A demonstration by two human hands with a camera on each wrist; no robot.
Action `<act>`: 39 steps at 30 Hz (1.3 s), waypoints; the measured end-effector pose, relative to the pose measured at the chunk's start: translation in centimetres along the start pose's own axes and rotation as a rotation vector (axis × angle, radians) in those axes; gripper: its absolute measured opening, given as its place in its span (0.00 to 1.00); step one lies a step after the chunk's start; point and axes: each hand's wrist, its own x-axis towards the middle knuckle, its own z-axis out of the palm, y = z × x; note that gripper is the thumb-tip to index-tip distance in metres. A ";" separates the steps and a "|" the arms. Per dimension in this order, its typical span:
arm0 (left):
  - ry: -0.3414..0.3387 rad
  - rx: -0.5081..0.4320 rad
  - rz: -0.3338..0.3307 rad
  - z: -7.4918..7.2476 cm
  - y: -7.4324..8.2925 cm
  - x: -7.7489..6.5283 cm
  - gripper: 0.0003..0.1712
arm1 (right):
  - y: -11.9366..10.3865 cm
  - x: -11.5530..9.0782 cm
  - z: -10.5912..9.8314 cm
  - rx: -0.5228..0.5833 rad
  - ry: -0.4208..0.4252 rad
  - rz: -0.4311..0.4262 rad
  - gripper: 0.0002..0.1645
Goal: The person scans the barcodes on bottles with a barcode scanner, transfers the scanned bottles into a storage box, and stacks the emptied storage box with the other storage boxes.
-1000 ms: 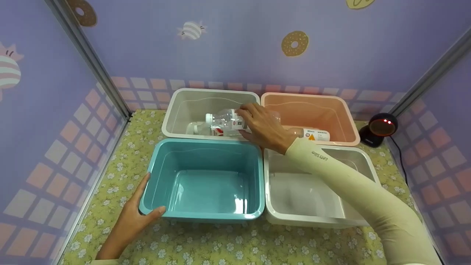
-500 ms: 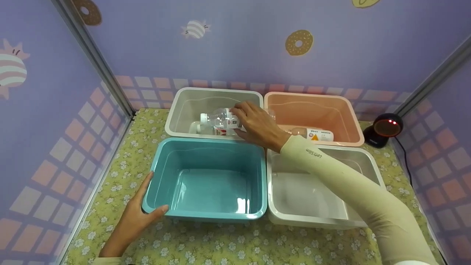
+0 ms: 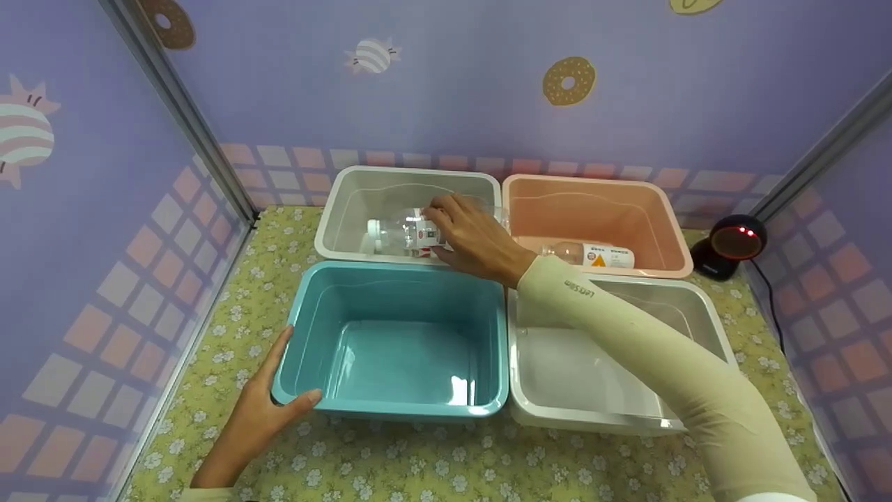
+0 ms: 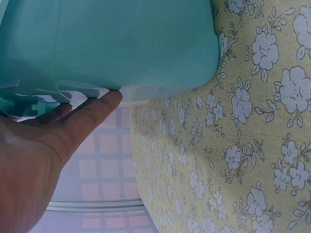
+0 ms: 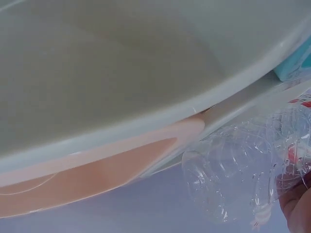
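My right hand [image 3: 477, 240] grips a clear plastic bottle [image 3: 424, 226] with a white cap and printed label, lying sideways over the back left grey bin [image 3: 322, 209]. Its cap points left, and in the right wrist view the ribbed base of the bottle [image 5: 228, 165] shows. Another bottle with a red label lies beneath it in that bin, mostly hidden. My left hand [image 3: 258, 411] rests at the front left corner of the teal bin [image 3: 404, 362]. Its thumb lies at the front rim, and its straight fingers [image 4: 92, 114] touch the outer side wall.
A peach bin [image 3: 592, 188] at the back right holds a labelled bottle [image 3: 606, 255]. In front of it stands a white bin [image 3: 585, 369], under my right forearm. A black scanner [image 3: 732, 244] with red lights stands at the far right. Flowered cloth [image 3: 390, 460] covers the table.
My right hand has moved left with the bottle, which is now lower over the grey bin and covers more of the other bottle. The left hand stays at the teal bin's corner.
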 end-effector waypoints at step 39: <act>-0.013 0.010 -0.028 -0.1 0.1 0.2 0.60 | -0.7 1.0 1.7 0.097 -0.083 0.093 0.35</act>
